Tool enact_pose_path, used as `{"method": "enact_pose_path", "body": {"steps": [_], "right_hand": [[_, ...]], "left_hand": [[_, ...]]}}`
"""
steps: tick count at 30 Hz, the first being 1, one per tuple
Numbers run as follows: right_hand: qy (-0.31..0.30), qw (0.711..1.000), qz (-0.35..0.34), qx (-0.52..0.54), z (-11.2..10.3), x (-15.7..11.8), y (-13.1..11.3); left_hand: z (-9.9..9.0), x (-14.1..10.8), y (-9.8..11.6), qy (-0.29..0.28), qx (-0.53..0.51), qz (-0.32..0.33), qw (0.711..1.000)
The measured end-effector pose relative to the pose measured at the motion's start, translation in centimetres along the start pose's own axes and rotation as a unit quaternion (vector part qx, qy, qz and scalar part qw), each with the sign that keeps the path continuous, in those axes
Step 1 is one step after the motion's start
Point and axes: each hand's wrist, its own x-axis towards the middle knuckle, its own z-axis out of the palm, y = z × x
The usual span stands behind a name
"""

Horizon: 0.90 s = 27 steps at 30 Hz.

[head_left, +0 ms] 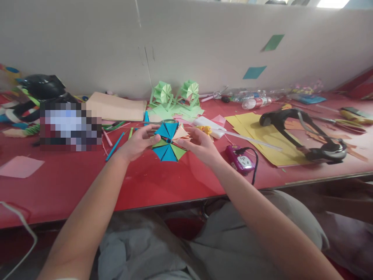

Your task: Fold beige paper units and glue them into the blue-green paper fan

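Note:
Between my two hands, just above the red table [136, 186], is a folded paper wheel [169, 153] with blue, green and peach segments around a small dark centre. My left hand [141, 140] grips its left edge, thumb on the near face. On the opposite side my right hand [201, 144] holds the wheel by the peach and green segments, its thumb also in front. The fingers behind the paper are partly hidden. Beyond it stand two light green folded-paper wheels on paper frames [162, 93], with loose green sheets [163, 113] beneath them.
To the right lie yellow paper sheets [247, 132], a black head strap [279, 124] and a purple power socket [240, 160] with its cable. A brown paper pad [116, 107] is at the back left. Plastic bottles [256, 102] rest near the wall.

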Motion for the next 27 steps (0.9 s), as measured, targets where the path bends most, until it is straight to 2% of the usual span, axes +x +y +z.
{"method": "enact_pose_path", "body": {"steps": [9,11,15,17,27], "right_hand": [[0.016,1.000,0.009,0.022,-0.1,-0.1,-0.7],[0.020,1.000,0.000,0.022,-0.2,-0.1,-0.7],[0.034,0.999,-0.011,0.003,-0.2,-0.1,-0.4],[0.048,0.999,-0.008,-0.008,-0.1,-0.1,-0.1],[0.046,0.999,0.016,0.024,0.2,0.0,0.4]], "left_hand": [[-0.5,0.0,0.0,-0.009,-0.001,0.028,1.000],[-0.6,0.3,0.1,0.025,0.001,0.045,0.999],[-0.9,1.0,-0.1,0.144,0.028,0.091,0.985],[-1.0,1.2,-0.2,0.164,0.041,0.104,0.980],[-1.6,1.0,-0.9,0.073,0.131,0.126,0.981]]}}
